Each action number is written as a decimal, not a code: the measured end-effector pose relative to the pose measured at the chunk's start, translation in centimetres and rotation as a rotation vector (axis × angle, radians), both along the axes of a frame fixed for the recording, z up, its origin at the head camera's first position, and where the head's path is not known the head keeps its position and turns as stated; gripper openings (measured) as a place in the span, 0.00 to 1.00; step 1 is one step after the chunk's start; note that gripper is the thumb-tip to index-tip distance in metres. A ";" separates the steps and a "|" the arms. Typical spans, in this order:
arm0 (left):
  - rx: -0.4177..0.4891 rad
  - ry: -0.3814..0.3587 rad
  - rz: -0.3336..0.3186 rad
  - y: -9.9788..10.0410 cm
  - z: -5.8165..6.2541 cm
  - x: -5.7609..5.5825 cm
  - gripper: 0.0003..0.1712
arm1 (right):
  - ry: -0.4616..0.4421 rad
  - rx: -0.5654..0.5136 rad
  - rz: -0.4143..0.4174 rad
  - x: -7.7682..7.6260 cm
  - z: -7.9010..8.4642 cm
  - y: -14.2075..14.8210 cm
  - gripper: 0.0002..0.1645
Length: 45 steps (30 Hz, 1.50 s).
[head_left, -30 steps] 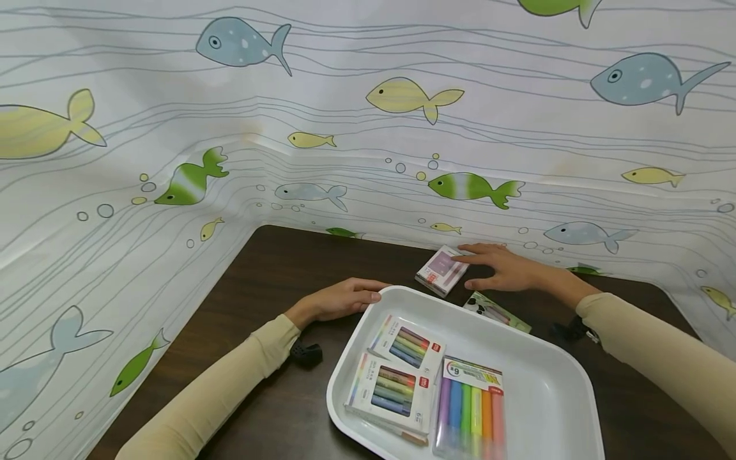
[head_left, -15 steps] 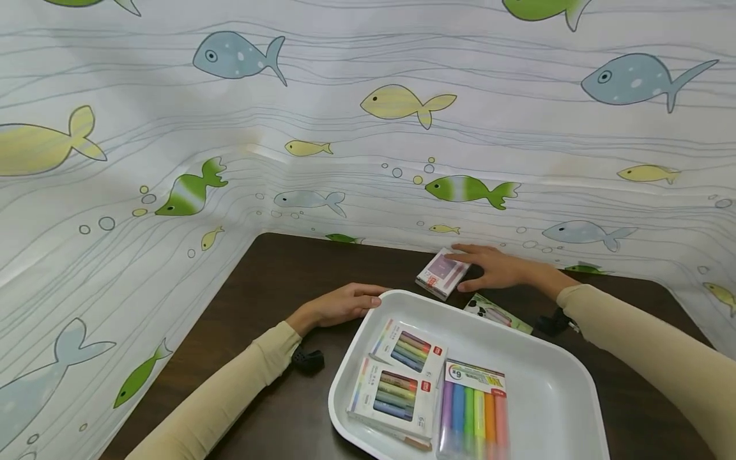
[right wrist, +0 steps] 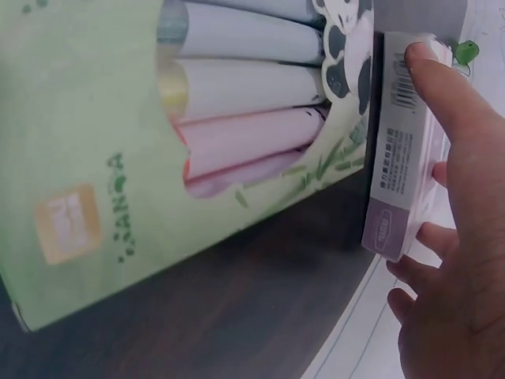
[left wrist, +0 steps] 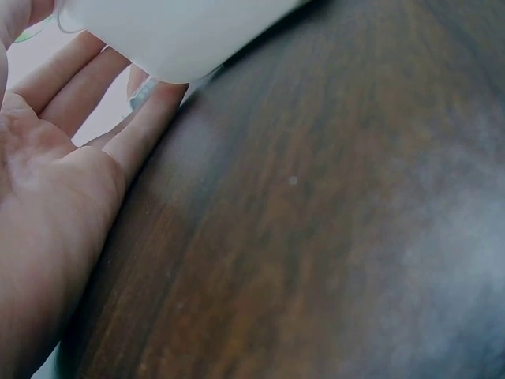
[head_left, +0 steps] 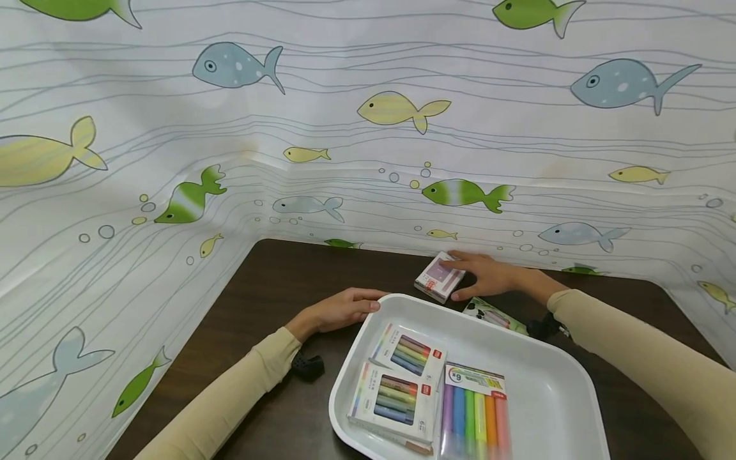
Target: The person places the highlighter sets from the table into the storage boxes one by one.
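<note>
My left hand [head_left: 339, 311] grips the far-left corner of a white tray [head_left: 546, 399], thumb at the rim and fingers below it, as the left wrist view shows. My right hand [head_left: 489, 275] is at a small white-and-purple box [head_left: 435, 281] behind the tray. Its thumb lies on the barcode side while the other fingers reach over the top and far side; the box still lies on the table. Beside it is a green panda box [right wrist: 102, 158] of thick pens, partly hidden behind the tray rim in the head view.
Inside the tray lie two white boxes of coloured sticks [head_left: 393, 402], one overlapping the other, and a clear pack of thick coloured pens [head_left: 474, 415]. The dark wooden table [head_left: 253, 358] meets a fish-patterned curtain [head_left: 345, 96] at the back and left.
My right hand has moved left and nearer, its thumb coming against the small box. The left hand stays on the tray corner. The head view has shifted slightly.
</note>
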State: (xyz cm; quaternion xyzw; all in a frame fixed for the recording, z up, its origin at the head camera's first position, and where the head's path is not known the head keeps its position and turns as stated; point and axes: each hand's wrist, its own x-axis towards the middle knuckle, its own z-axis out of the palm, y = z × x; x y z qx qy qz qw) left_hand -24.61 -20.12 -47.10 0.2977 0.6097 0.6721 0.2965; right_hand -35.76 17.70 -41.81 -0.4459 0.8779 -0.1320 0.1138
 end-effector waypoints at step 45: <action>-0.020 0.002 0.008 0.0 0.0 -0.3 0.29 | -0.053 -0.103 -0.108 0.6 0.4 -0.7 0.58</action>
